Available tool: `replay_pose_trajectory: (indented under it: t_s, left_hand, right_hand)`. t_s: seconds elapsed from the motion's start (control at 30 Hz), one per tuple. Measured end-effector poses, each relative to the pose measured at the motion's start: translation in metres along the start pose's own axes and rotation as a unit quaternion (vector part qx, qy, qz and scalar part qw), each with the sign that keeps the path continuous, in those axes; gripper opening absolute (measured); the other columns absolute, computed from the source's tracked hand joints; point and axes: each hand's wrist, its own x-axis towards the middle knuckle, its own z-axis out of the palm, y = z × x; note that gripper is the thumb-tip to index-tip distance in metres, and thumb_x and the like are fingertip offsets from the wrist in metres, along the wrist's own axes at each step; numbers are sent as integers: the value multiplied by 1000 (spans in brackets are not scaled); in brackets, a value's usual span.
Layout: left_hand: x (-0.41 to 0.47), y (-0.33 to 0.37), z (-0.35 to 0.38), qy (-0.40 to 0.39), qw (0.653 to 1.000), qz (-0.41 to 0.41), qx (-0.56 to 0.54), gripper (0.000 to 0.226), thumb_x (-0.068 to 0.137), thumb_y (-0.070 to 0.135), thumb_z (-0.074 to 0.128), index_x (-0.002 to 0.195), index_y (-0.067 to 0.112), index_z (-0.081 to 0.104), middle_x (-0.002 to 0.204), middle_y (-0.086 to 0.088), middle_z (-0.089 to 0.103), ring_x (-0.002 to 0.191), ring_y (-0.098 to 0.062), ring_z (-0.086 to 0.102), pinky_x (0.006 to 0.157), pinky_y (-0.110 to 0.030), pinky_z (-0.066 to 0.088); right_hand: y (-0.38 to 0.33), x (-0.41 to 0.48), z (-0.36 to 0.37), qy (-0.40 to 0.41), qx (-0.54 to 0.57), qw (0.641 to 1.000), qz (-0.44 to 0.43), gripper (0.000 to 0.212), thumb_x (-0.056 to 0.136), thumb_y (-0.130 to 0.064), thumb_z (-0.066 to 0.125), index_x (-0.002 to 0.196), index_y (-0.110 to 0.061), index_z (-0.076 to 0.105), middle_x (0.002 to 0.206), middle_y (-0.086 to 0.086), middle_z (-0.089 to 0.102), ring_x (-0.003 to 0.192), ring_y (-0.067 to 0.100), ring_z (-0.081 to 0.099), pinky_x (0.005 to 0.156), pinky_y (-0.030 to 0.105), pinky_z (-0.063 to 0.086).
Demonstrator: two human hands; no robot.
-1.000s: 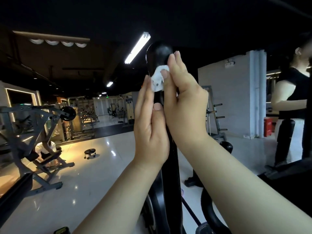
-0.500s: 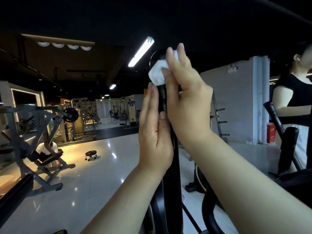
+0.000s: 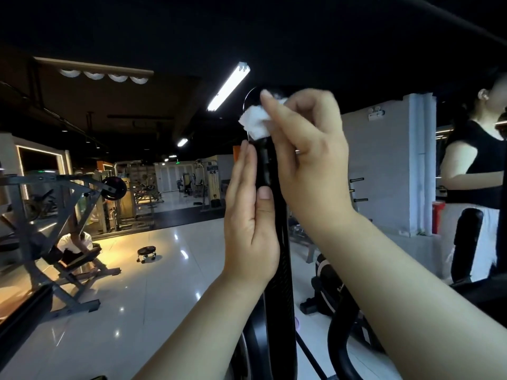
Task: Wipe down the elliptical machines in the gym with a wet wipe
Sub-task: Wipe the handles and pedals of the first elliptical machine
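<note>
Slid my right hand (image 3: pixel 307 160) up, wet wipe (image 3: pixel 253 123) pinched over the elliptical handlebar (image 3: pixel 279 297) tip; my flat left hand (image 3: pixel 251 229) braces it.

We see the wet wipe (image 3: pixel 253 124) atop the handle (image 3: pixel 280 242), right hand (image 3: pixel 310 160) to its right, left hand (image 3: pixel 251 223) below, left of the handle.

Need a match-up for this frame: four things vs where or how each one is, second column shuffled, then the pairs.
1. wipe
2. left hand
3. right hand
4. stool

A. on the shiny floor
B. flat against the black bar
C. pinches the wipe
D. bunched against the bar's top end

Pairs: 1-D, 2-B, 3-C, 4-A
</note>
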Motion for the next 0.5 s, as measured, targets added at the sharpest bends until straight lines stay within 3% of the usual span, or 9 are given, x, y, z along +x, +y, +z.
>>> replay_pose_trajectory:
  t_s: [0.2,0.37,0.5]
  left_hand:
    - [-5,-4,3,-6,1000,-13,-20,49,108,3,35,157,0,28,165,-10,28,156,-19,21,126,-32,21]
    - [-7,-4,4,7,1000,-8,-15,50,107,6,36,156,9,24,166,-7,26,155,-12,20,124,-24,19]
    - [-7,-6,1,-6,1000,-7,-22,49,108,5,35,155,12,24,166,-6,26,155,-11,21,124,-24,20]
  right_hand:
    - [-1,-47,-16,-40,-11,999,23,29,99,0,57,126,2,67,106,12,57,99,17,52,89,21,42]
    - [-7,-18,-12,-10,-10,996,88,24,100,-8,58,122,-6,67,109,7,58,100,16,54,87,21,44]
    - [-6,-33,-18,-50,26,997,47,24,97,2,57,117,-1,70,102,5,53,93,5,50,81,11,40]
